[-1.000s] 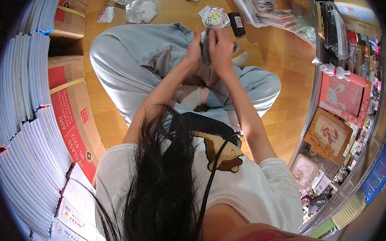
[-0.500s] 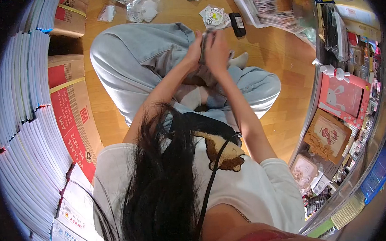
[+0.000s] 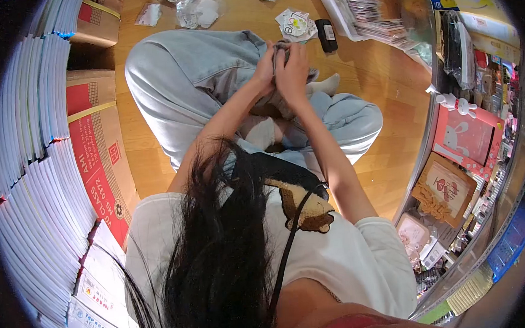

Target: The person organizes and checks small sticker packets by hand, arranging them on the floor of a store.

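Observation:
Both of my hands are together over my crossed legs, closed around a crumpled grey cloth [image 3: 281,46]. My left hand [image 3: 263,72] grips its left side, and my right hand [image 3: 293,72] wraps over it from the right. Part of the fabric sticks out beyond the right hand and hangs down below it. Just past my fingers, a pile of stickers with a "Love" print [image 3: 296,25] lies on the floor. Beside that pile is a small black case with a white label [image 3: 327,36].
Tall stacks of notebooks [image 3: 39,211] and cardboard boxes [image 3: 99,155] line the left. More plastic packets [image 3: 198,12] lie ahead on the wooden floor, near a white tray of cards [image 3: 341,17]. On the right runs a shelf holding a pink bunny box [image 3: 465,132] and a brown frame [image 3: 445,189].
My hands stay on the grey cloth, and my right hand's fingers have shifted slightly on it. The view has moved a little.

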A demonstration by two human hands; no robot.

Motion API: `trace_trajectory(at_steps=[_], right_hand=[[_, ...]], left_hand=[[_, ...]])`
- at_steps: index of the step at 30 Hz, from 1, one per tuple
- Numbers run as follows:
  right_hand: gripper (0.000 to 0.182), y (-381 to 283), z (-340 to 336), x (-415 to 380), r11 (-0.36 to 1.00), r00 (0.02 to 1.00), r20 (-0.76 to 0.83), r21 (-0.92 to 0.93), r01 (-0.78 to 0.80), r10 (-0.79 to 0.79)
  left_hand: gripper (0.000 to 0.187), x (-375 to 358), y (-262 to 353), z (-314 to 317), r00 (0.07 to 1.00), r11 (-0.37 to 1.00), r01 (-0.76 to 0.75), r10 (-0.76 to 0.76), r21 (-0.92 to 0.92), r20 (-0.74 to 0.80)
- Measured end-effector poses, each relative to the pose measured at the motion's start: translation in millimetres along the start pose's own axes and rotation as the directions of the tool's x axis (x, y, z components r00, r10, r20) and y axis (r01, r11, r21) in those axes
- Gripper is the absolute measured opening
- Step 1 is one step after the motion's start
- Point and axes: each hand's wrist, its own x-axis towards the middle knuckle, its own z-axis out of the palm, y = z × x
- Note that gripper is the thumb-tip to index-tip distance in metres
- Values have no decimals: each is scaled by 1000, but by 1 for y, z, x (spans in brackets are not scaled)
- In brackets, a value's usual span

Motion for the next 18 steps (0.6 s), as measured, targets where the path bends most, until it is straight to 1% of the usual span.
trace_trajectory(at_steps=[2,3,4,6,7,8,9,10,12,14,16,17,18], right_hand=[[16,-2,3,-13,997,997,-55,59,49,-46],[16,0,1,-9,999,999,-39,-26,33,-34],[17,3,-3,-4,994,1000,-23,-111,14,-16],[20,16,0,8,962,1000,-23,-272,-11,5],[21,23,0,16,952,999,3,-302,-48,51],[21,29,0,24,939,995,26,-333,-82,96],[22,36,0,31,925,989,50,-362,-115,142],[23,43,-1,35,931,972,82,-315,-185,221],[22,40,4,25,967,985,-5,-190,-171,173],[23,23,1,12,988,990,-75,-95,-126,119],[24,4,6,-15,996,995,-24,-15,-93,92],[25,0,9,-23,997,997,-2,28,-77,77],[27,0,11,-26,998,999,-13,17,-52,53]], left_hand=[[58,-5,4,4,1000,1000,22,-22,-4,-11],[58,-7,5,8,999,999,32,-32,-7,-16],[58,-5,1,9,996,997,70,-71,-22,-53],[61,5,-8,5,1000,1000,6,-6,18,6],[63,5,-7,8,999,999,-27,26,34,38],[64,2,-6,7,997,996,46,-50,72,60],[64,2,-7,6,995,991,56,-66,121,77],[65,0,-8,5,992,983,68,-85,172,91],[69,-1,-9,8,991,988,7,-27,151,131],[71,3,-2,7,995,994,-23,12,108,101],[74,3,8,6,998,998,-17,13,55,67],[74,6,7,2,996,995,-23,14,96,84],[74,7,7,0,995,990,-32,18,135,102]])
